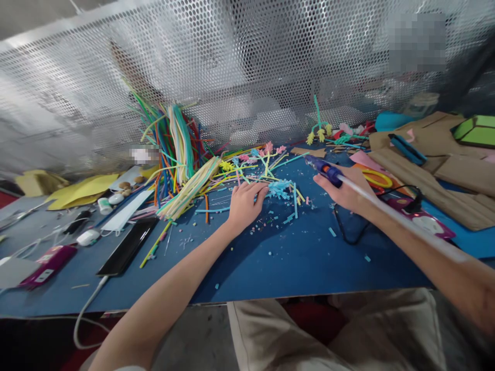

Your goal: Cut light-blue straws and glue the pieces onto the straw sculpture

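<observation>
My right hand [348,188] is wrapped around a blue hot glue gun [324,169], its nozzle pointing to the upper left. A long whitish glue stick [402,221] runs back from it over my forearm. My left hand [247,203] is low over the table, thumb and forefinger pinched at the edge of a cluster of light-blue fuzzy pipe cleaner pieces [280,189]. Behind the fingers lie pink pipe cleaner flowers [268,149] and loose stems. A green stem with yellow blossoms [320,135] stands farther back, against the mesh.
A big bundle of coloured pipe cleaners [181,144] leans on the perforated metal screen [216,67]. To the left lie a black phone [127,247] and a purple power strip [48,265]. Cardboard [433,175], yellow-handled scissors [377,179] and another power strip [427,221] are at right. Clippings litter the blue table [270,278].
</observation>
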{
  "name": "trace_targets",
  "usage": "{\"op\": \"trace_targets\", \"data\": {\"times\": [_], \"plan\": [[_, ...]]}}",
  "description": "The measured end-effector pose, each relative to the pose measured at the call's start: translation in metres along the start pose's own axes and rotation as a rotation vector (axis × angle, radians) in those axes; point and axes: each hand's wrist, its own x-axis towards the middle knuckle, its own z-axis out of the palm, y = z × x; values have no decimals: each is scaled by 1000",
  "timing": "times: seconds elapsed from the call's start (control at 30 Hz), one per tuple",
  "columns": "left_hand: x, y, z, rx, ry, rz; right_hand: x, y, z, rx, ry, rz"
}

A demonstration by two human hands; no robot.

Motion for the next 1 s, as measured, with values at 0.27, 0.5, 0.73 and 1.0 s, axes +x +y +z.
{"op": "trace_targets", "data": {"times": [0.27, 0.5, 0.73, 1.0], "plan": [[0, 0, 0, 16, -6, 0, -4, 3, 2, -77, -32, -7], [1, -2, -2, 34, -5, -18, -3, 0, -1, -52, -65, -4], [1, -4, 0, 16, -48, -22, -7, -10, -4, -25, -91, -22], [1, -2, -2, 49, -66, -20, -8, -12, -6, -1, -149, -67]]}}
